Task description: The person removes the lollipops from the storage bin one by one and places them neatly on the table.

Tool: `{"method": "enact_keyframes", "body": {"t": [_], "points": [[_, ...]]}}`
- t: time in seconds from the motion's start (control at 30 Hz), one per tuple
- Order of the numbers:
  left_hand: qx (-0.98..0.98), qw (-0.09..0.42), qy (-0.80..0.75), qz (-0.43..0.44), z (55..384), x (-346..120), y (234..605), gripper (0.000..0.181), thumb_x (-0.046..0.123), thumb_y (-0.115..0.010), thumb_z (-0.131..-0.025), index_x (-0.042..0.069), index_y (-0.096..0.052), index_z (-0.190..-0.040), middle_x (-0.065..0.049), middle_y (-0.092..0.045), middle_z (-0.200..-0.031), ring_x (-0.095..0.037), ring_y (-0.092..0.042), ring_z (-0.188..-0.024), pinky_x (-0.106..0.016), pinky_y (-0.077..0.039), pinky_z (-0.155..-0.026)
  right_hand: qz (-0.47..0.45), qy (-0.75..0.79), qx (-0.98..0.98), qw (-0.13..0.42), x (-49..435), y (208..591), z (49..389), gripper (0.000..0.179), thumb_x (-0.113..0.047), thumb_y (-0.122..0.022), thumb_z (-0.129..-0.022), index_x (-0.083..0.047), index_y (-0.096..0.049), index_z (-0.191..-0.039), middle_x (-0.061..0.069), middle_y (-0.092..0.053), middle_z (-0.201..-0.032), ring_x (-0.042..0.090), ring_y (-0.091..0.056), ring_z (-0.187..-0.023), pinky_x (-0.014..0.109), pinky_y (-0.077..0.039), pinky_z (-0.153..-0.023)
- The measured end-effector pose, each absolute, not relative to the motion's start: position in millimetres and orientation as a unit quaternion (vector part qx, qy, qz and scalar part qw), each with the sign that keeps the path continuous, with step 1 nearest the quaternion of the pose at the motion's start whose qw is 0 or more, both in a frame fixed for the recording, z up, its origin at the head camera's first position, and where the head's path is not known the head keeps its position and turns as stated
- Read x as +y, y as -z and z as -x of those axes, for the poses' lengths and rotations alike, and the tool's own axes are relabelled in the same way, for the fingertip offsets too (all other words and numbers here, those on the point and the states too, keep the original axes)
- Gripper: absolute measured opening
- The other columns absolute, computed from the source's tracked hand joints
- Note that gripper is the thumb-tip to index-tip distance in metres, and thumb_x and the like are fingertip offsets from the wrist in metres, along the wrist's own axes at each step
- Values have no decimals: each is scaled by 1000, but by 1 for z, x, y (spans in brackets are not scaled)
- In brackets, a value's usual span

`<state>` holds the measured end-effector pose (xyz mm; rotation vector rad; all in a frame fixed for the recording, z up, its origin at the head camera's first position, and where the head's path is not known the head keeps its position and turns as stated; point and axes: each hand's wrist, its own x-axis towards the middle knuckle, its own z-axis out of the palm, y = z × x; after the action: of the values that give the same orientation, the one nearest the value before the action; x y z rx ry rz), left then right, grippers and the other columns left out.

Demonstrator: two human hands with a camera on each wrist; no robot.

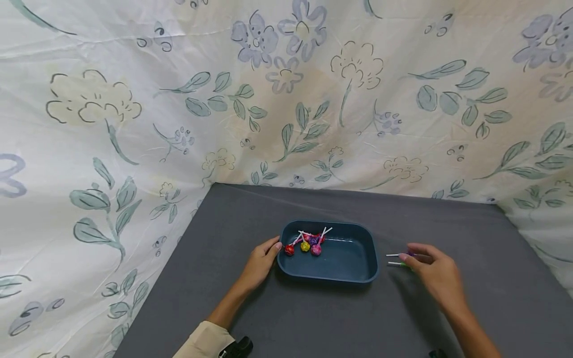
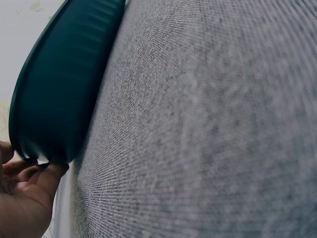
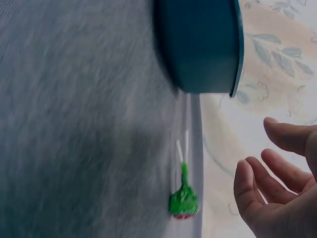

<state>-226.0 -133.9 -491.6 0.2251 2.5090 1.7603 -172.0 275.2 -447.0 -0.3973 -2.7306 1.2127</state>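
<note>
A dark blue rectangular tray point(image 1: 331, 276) sits on the grey cloth with several wrapped lollipops inside, among them a red lollipop point(image 1: 289, 250) and a yellow lollipop point(image 1: 305, 246). My left hand point(image 1: 261, 263) grips the tray's left end, thumb at the rim and fingers against the outer wall in the left wrist view. To the right of the tray, my right hand point(image 1: 436, 273) hovers over two lollipops on the cloth, partly covering them in the head view. One is a green lollipop point(image 3: 184, 201); the other has a purple wrapper point(image 1: 412, 254). The right hand's fingers are parted, holding nothing.
Grey cloth point(image 1: 340, 318) covers the table under everything. A white curtain point(image 1: 309, 124) with printed flowers and leaves hangs behind the table and along its sides. A black strap point(image 1: 237, 347) shows at the left sleeve.
</note>
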Motion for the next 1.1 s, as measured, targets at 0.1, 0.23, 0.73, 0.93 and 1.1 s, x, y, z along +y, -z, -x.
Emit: {"method": "enact_keyframes", "body": {"t": [0.1, 0.23, 0.73, 0.93, 1.1], "points": [[819, 32, -569, -74, 226, -134, 492, 45, 25, -52, -114, 1, -57, -151, -14, -66, -114, -20, -60, -97, -32, -48, -85, 121, -409, -902, 73, 268, 443, 172, 56, -51, -78, -95, -11, -72, -134, 18, -74, -128, 14, -71, -100, 21, -53, -69], [816, 25, -572, -78, 226, -134, 493, 44, 25, -54, -113, 2, -58, -150, -14, -69, -122, -20, -61, -102, -29, -49, -88, 113, -418, -898, 80, 258, 440, 172, 57, -53, -78, -94, -12, -72, -134, 15, -75, -127, -3, -64, -92, 19, -53, -70], [803, 22, -590, -85, 225, -134, 494, 46, 28, -56, -112, 4, -59, -150, -14, -69, -122, -20, -60, -96, -24, -47, -81, 95, -469, -877, 50, 226, 436, 173, 61, -48, -79, -96, -10, -66, -141, 14, -71, -136, 29, -71, -117, 18, -55, -79], [808, 17, -583, -83, 226, -134, 495, 43, 25, -55, -113, 2, -60, -149, -13, -68, -120, -20, -60, -97, -25, -46, -84, 76, -482, -872, 43, 215, 433, 173, 64, -54, -78, -95, -12, -66, -142, 13, -72, -134, 29, -71, -119, 17, -53, -81], [815, 12, -574, -83, 226, -134, 494, 43, 25, -54, -113, 3, -59, -150, -13, -69, -132, -22, -60, -109, -36, -48, -99, 70, -487, -870, 36, 205, 432, 174, 61, -51, -78, -95, -12, -66, -141, 11, -72, -134, 30, -70, -122, 19, -53, -85]]}}
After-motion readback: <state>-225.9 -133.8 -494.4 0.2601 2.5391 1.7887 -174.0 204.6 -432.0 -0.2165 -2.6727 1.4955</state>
